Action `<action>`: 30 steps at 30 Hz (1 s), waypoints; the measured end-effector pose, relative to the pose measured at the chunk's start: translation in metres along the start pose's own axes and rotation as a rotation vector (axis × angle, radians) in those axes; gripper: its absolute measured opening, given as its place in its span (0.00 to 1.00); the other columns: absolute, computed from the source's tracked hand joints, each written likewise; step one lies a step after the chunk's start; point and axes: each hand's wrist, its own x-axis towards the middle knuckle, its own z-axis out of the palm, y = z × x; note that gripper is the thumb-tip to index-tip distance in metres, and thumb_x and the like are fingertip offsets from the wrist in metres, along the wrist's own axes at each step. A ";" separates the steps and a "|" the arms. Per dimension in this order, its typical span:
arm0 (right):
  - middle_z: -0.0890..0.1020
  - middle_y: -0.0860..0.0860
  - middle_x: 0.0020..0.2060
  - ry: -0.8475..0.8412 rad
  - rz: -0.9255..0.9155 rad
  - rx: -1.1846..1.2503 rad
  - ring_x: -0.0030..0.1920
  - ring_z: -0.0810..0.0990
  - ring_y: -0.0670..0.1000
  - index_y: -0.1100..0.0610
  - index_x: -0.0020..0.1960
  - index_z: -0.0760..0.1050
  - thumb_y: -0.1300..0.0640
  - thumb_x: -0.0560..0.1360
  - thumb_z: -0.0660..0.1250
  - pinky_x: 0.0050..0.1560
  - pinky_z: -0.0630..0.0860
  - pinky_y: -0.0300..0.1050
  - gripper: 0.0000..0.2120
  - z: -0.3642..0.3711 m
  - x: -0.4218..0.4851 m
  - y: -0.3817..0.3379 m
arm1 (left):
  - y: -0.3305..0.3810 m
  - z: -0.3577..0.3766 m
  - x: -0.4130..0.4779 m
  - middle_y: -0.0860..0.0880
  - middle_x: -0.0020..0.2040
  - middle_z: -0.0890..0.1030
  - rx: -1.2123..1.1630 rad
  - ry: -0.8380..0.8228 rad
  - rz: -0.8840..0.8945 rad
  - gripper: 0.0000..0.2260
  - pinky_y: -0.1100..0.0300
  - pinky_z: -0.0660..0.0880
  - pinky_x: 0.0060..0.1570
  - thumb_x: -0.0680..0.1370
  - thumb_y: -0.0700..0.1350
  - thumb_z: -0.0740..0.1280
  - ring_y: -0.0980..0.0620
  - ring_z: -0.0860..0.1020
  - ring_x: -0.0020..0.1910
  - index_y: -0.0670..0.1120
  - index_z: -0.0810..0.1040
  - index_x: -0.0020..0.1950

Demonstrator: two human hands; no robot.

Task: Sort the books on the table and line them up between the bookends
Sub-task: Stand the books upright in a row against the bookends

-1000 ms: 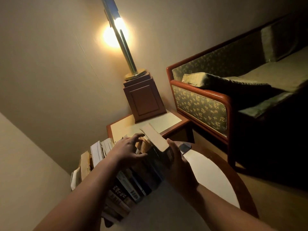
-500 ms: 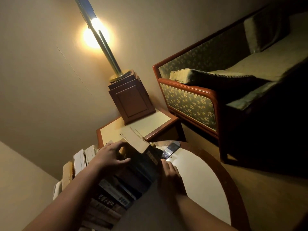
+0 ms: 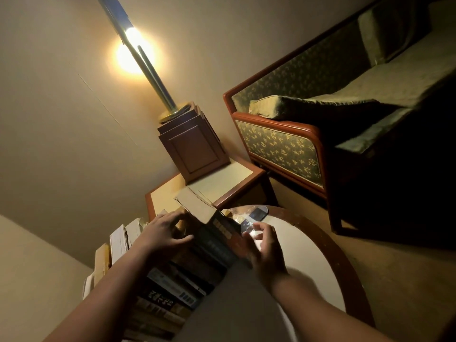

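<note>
**Right hand comes off the end book**

Half a second ago the right hand lay low against the near end of the row. It is now raised just beside the end book's dark spine, with its fingers loosely curled and nothing in them. Whether a fingertip brushes the cover I cannot tell. The left hand has kept its place on top of the books.

A sofa in green patterned cloth with a red-brown wooden frame fills the right side. Below it is the round table, pale on top with a red-brown rim. Behind that, between the sofa and the wall, stands a square side table. It bears a wooden box, and the brass pole of a lit lamp rises from the box.

The row of books stands along the left part of the round table with its spines toward the person. It runs from the lower left up to the end book, which is taller than its neighbours and leans, its tan page edge uppermost. The left hand lies over the tops of the books just next to the end book, fingers spread and bent, clasping none of them. A small clear plate glints just beyond the end book, near the table's far rim
</note>
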 end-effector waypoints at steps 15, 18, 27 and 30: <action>0.81 0.50 0.60 -0.535 0.459 0.246 0.63 0.77 0.53 0.45 0.62 0.79 0.13 0.57 0.50 0.69 0.70 0.56 0.49 0.030 0.105 0.049 | -0.004 0.001 0.000 0.53 0.67 0.74 -0.049 0.050 0.082 0.48 0.56 0.71 0.63 0.55 0.86 0.51 0.54 0.68 0.66 0.61 0.67 0.68; 0.80 0.50 0.62 -0.562 0.475 0.227 0.64 0.76 0.54 0.43 0.62 0.80 0.14 0.57 0.50 0.70 0.68 0.57 0.48 0.031 0.106 0.040 | -0.004 0.002 0.003 0.53 0.66 0.75 -0.057 0.068 0.088 0.42 0.52 0.72 0.63 0.56 0.85 0.53 0.55 0.68 0.65 0.66 0.64 0.64; 0.78 0.58 0.64 -0.672 0.563 0.149 0.64 0.75 0.60 0.51 0.69 0.72 0.17 0.61 0.54 0.70 0.66 0.59 0.50 0.043 0.116 0.031 | 0.006 -0.001 0.001 0.51 0.69 0.73 -0.012 0.070 0.036 0.56 0.51 0.70 0.65 0.54 0.85 0.53 0.51 0.68 0.68 0.53 0.68 0.73; 0.76 0.58 0.66 -0.713 0.658 0.212 0.67 0.73 0.59 0.52 0.73 0.66 0.19 0.64 0.55 0.72 0.64 0.58 0.50 0.044 0.118 0.028 | 0.011 -0.001 0.000 0.49 0.71 0.72 -0.014 0.059 0.013 0.50 0.51 0.70 0.65 0.57 0.77 0.59 0.50 0.67 0.70 0.52 0.67 0.74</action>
